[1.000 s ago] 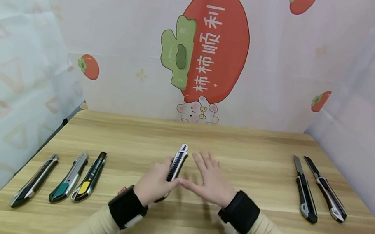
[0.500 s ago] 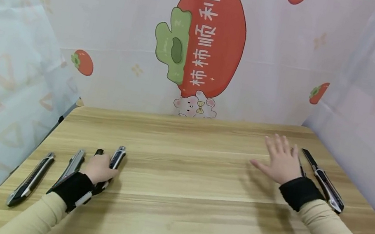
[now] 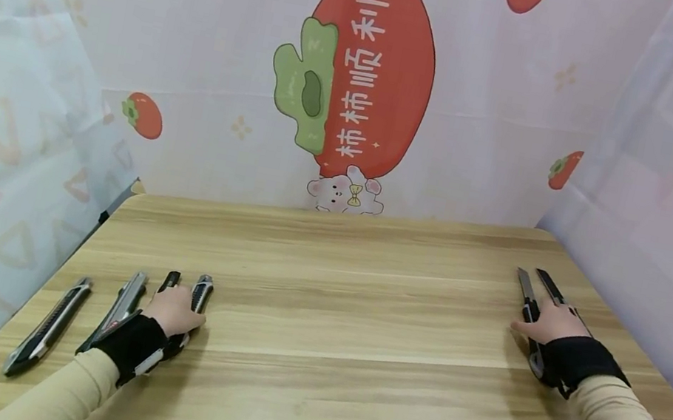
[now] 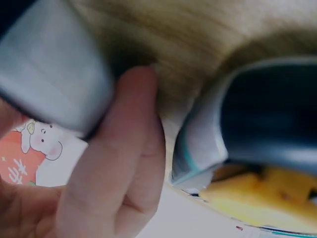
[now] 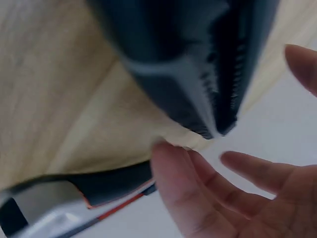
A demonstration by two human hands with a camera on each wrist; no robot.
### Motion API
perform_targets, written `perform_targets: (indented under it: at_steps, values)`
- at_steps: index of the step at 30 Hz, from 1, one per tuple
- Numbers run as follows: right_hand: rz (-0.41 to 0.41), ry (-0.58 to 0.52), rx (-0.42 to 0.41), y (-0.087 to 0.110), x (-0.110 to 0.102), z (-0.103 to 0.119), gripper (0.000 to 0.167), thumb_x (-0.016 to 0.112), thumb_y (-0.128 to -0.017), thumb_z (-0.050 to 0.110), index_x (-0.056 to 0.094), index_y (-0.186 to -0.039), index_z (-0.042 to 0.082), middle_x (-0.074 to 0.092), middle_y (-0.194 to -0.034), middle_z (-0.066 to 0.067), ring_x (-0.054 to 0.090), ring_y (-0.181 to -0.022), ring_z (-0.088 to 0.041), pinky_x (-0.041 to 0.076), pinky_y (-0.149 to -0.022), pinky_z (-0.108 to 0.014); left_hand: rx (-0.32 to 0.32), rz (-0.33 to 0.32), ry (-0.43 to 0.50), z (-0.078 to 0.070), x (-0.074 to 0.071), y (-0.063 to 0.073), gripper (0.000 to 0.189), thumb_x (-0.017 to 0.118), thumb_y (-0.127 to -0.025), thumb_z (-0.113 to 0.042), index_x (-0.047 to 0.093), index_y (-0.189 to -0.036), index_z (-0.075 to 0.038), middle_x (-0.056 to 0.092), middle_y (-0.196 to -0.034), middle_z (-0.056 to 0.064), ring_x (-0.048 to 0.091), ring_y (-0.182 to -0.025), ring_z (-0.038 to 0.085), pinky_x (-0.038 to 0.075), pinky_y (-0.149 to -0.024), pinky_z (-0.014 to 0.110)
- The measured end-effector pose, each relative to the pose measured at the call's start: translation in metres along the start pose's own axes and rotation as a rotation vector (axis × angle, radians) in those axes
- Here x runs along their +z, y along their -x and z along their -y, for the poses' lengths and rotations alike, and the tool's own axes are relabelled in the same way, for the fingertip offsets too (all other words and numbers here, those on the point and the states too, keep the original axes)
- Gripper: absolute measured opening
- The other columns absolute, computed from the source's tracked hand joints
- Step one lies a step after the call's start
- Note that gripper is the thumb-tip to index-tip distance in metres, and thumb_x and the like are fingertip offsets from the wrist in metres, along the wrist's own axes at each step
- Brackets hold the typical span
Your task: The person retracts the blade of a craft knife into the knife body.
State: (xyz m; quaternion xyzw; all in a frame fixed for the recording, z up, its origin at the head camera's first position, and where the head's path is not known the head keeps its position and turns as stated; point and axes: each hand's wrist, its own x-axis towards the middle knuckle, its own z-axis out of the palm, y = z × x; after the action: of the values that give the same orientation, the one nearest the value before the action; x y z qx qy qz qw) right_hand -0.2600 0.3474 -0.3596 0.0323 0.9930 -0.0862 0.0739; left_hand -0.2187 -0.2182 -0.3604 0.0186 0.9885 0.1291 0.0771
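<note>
On the left side of the table, my left hand (image 3: 176,313) holds a grey-and-black utility knife (image 3: 202,291) low over the wood, fingers and thumb on either side of its body. A black-and-yellow utility knife (image 4: 262,193) lies beside that hand and is partly hidden by it in the head view. Over at the right, my right hand (image 3: 549,324) hovers above two utility knives with extended blades. In the right wrist view, its spread fingers and thumb straddle the left one, a dark utility knife (image 5: 198,64), without gripping it. The other utility knife (image 5: 114,186), with a red line, lies outside the fingers.
Further left lie a grey-and-green utility knife (image 3: 119,307), partly behind the left wrist strap, and a black-and-silver utility knife (image 3: 47,332) near the table edge. Printed cloth (image 3: 235,57) hangs behind the wooden table (image 3: 305,385) and along both sides.
My left hand carried its utility knife from the middle to the left row and lowered it slightly. Empty, my right hand moved from the middle to the right, down over the two knives there.
</note>
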Motion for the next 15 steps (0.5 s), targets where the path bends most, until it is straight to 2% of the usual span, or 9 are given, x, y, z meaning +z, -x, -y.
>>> perform_targets:
  at_steps: [2, 5, 10, 15]
  values:
    - [0.037, -0.012, 0.019, -0.0014, -0.0012, -0.0028, 0.067, 0.056, -0.072, 0.042, 0.043, -0.103, -0.016, 0.048, -0.091, -0.036, 0.049, -0.078, -0.043, 0.043, -0.065, -0.044, -0.004, 0.007, -0.001, -0.0002, -0.0008, 0.0001, 0.024, 0.058, -0.071, -0.019, 0.050, -0.070, 0.004, 0.051, -0.062, 0.010, 0.049, -0.051, 0.018, 0.038, -0.046, 0.026]
    - [0.068, -0.021, 0.040, -0.0041, -0.0035, -0.0060, 0.052, 0.056, -0.070, 0.033, 0.045, -0.092, -0.013, 0.049, -0.077, -0.023, 0.048, -0.066, -0.030, 0.041, -0.057, -0.036, -0.011, 0.017, -0.006, -0.0011, -0.0026, 0.0009, 0.024, 0.059, -0.071, -0.019, 0.050, -0.069, 0.004, 0.051, -0.062, 0.010, 0.049, -0.051, 0.018, 0.038, -0.046, 0.026]
    - [0.096, -0.028, 0.066, -0.0052, -0.0070, -0.0047, 0.049, 0.055, -0.068, 0.030, 0.044, -0.093, -0.011, 0.048, -0.076, -0.021, 0.047, -0.066, -0.029, 0.039, -0.056, -0.034, -0.015, 0.029, -0.022, -0.0023, -0.0054, 0.0000, 0.022, 0.058, -0.071, -0.020, 0.051, -0.065, 0.000, 0.051, -0.060, 0.007, 0.048, -0.049, 0.017, 0.036, -0.045, 0.025]
    - [0.150, -0.066, 0.100, -0.0025, -0.0083, -0.0004, 0.037, 0.054, -0.070, 0.027, 0.045, -0.082, -0.006, 0.048, -0.071, -0.016, 0.047, -0.062, -0.024, 0.038, -0.054, -0.030, -0.017, 0.025, -0.030, -0.0023, -0.0055, -0.0003, 0.024, 0.059, -0.073, -0.022, 0.051, -0.064, 0.000, 0.051, -0.059, 0.007, 0.047, -0.048, 0.016, 0.036, -0.044, 0.024]
